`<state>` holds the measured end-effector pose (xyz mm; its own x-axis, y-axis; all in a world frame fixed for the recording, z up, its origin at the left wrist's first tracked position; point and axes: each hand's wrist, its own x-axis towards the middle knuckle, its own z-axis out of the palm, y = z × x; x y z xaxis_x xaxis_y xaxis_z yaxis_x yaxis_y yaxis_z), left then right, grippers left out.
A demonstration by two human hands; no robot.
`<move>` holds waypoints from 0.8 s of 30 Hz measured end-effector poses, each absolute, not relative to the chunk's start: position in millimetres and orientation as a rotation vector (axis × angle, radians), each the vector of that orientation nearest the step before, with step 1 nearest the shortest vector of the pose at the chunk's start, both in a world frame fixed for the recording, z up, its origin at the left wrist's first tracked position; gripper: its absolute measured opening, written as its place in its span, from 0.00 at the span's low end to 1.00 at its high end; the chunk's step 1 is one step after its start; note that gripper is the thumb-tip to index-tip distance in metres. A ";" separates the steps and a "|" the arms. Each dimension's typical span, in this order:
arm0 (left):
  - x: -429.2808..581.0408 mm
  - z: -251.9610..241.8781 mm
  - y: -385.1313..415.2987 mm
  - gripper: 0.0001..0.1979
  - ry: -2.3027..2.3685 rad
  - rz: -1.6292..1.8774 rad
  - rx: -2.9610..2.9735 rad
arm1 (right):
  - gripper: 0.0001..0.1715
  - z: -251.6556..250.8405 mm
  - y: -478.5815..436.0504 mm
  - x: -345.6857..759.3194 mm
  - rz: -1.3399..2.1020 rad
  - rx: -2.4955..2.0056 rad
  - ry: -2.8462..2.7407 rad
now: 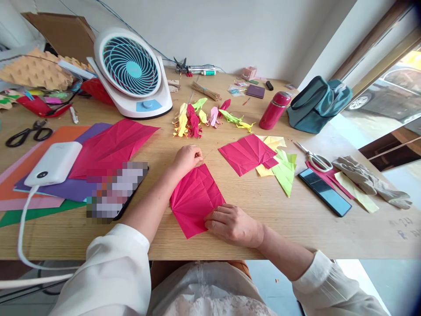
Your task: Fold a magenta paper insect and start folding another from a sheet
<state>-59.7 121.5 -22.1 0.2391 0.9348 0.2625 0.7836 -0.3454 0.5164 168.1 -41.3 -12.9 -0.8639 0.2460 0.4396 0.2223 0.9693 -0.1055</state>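
Note:
A square of magenta origami paper [194,199], marked with many creases, lies on the wooden table in front of me. At its upper edge my left hand [188,160] is closed, its thumb and fingers pinched together at the paper's far corner. My right hand [233,224] grips the right-hand edge of the same sheet, its fingers curled over it and the thumb mostly hidden. Beyond the paper to the right rests another creased magenta sheet [248,154], overlapping yellow and lime green pieces [285,171].
Folded paper figures [194,120] stand in front of a white fan [133,70]. On the left are coloured sheets [112,140], a power bank [54,163] and a phone [118,191]. On the right are scissors [317,160], another phone [325,192], gloves [368,180] and a red flask [275,110].

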 end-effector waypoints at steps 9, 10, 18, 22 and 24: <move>-52.3 -16.2 128.8 0.11 1.758 0.756 2.244 | 0.08 -13.9 -39.6 168.0 0.048 -0.327 -2.626; -53.7 -15.0 129.4 0.11 1.776 0.778 2.222 | 0.07 -14.8 -38.6 168.5 0.052 -0.343 -2.608; -72.7 -4.7 96.3 0.08 1.824 0.950 1.992 | 0.08 -17.0 -23.2 177.0 0.215 -0.607 -2.421; -77.2 2.4 69.7 0.14 1.449 0.984 1.857 | 0.08 -17.0 -20.0 181.8 0.315 -0.750 -2.350; -77.4 6.9 53.9 0.19 1.163 0.858 1.844 | 0.08 -17.0 -20.3 183.1 0.338 -0.852 -2.313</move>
